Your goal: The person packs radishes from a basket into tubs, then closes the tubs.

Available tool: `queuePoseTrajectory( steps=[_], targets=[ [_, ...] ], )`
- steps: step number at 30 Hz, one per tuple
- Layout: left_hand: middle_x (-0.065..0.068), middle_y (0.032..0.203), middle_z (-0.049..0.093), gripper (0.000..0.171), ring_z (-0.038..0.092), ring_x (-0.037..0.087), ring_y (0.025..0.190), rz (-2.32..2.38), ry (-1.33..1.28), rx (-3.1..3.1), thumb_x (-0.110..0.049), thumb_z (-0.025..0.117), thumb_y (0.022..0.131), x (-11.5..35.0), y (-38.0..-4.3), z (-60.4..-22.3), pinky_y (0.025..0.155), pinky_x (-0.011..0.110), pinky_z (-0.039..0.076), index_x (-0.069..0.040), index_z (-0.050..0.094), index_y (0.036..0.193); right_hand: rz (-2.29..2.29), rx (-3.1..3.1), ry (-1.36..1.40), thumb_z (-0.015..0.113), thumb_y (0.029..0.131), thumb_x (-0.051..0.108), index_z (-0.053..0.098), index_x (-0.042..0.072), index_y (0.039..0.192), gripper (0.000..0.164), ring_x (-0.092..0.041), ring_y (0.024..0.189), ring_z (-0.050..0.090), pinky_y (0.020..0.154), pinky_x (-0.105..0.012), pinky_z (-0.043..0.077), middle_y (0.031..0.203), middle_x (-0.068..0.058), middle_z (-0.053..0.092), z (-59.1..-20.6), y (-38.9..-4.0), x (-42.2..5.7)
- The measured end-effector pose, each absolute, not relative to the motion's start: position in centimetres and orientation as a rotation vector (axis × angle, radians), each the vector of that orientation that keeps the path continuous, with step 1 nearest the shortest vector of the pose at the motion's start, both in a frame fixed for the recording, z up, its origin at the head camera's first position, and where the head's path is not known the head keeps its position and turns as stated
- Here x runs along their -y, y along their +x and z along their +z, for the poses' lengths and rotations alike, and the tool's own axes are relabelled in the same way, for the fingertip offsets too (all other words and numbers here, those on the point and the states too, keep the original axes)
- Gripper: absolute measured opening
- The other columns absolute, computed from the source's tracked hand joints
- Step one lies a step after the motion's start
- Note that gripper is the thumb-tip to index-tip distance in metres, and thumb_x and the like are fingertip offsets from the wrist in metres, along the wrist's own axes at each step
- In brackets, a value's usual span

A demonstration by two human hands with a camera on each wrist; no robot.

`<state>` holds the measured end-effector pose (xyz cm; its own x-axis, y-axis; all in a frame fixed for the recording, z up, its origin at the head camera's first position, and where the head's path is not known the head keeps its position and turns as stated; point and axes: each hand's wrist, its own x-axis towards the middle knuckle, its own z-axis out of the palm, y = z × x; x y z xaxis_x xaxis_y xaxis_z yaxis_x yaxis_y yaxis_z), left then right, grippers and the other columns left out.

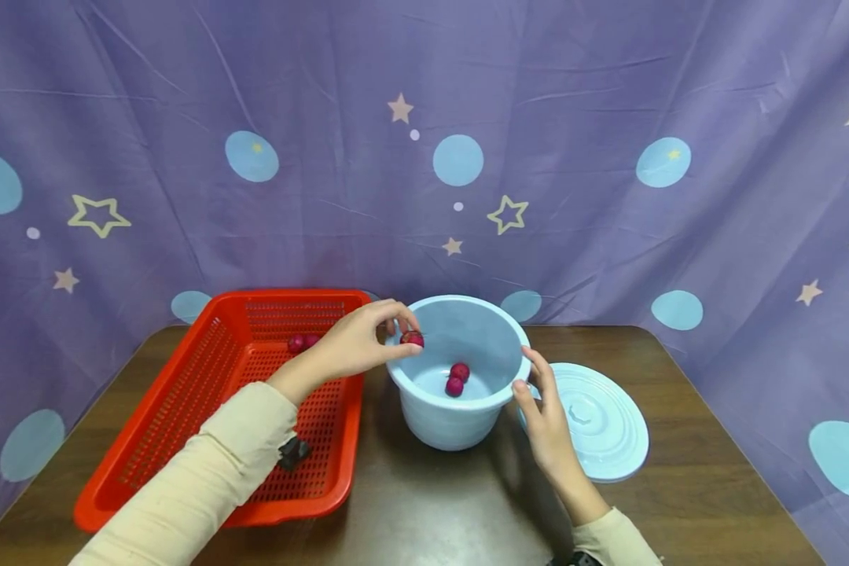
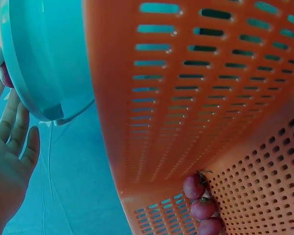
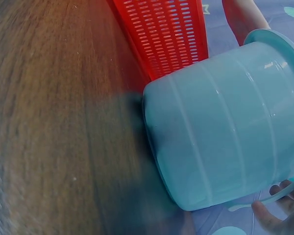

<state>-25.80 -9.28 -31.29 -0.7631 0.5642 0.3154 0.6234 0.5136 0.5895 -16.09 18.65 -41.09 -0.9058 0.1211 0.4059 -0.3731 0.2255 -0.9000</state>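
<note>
My left hand [image 1: 364, 338] pinches a red radish [image 1: 412, 339] between thumb and fingers at the left rim of a pale blue bucket [image 1: 449, 428]. In the left wrist view, the same radish [image 2: 3, 76] shows only partly, beside the bucket wall. Two radishes [image 1: 457, 379] lie together on the bucket's floor. With thumb and fingers, my right hand [image 1: 548, 424] holds the bucket's right rim; the right wrist view has these fingers [image 3: 267, 215] around the handle there. Several more radishes [image 2: 202, 208] rest along a wall inside the red basket [image 1: 345, 472].
The slotted red basket stands left of the bucket, its near side under my left sleeve [image 1: 205, 464]. A pale blue lid [image 1: 608, 424] lies flat on the wooden table [image 1: 707, 487] to the right. A purple patterned curtain [image 1: 573, 259] hangs behind the table.
</note>
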Motion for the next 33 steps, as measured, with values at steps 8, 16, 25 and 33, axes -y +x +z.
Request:
queuePoseTrajectory(
  steps=[8,16,25,33],
  targets=[
    [-0.009,0.089,0.058,0.025,0.052,0.017,0.090,-0.902,-1.085,2.650,-0.033,0.084,0.080,9.7,-25.6,-31.5,0.071,0.033,0.045,-0.026,0.069,0.099,1.699,2.148,0.226,0.049,0.102,0.012,0.037,0.016,0.150,0.050,-0.023,0.122,0.043,0.091,-0.020,0.039,0.140,-0.019,0.049,-41.1,-16.0,-18.7],
    [-0.011,0.098,0.061,0.024,0.052,0.016,0.100,-0.908,-1.044,2.661,-0.035,0.079,0.085,10.4,-25.6,-31.5,0.080,0.035,0.045,-0.023,0.070,0.104,1.695,2.159,0.235,0.049,0.102,0.012,0.037,0.016,0.151,0.050,-0.024,0.124,0.043,0.092,-0.021,0.039,0.140,-0.018,0.049,-40.9,-16.0,-18.8],
    [-0.005,0.113,0.065,0.024,0.054,0.015,0.106,-0.997,-0.987,2.706,-0.028,0.071,0.093,11.5,-26.5,-31.0,0.091,0.044,0.045,-0.022,0.072,0.117,1.691,2.124,0.219,0.050,0.101,0.006,0.038,0.012,0.149,0.050,-0.028,0.122,0.045,0.089,-0.017,0.041,0.138,-0.022,0.050,-41.1,-15.6,-19.3],
    [-0.005,0.116,0.064,0.018,0.059,0.020,0.107,-1.083,-0.904,2.717,-0.019,0.067,0.096,14.2,-28.1,-31.3,0.094,0.042,0.046,-0.022,0.071,0.113,1.717,2.126,0.251,0.049,0.101,0.007,0.037,0.013,0.150,0.051,-0.024,0.122,0.044,0.089,-0.018,0.042,0.139,-0.021,0.049,-41.0,-15.8,-18.9]
  ],
)
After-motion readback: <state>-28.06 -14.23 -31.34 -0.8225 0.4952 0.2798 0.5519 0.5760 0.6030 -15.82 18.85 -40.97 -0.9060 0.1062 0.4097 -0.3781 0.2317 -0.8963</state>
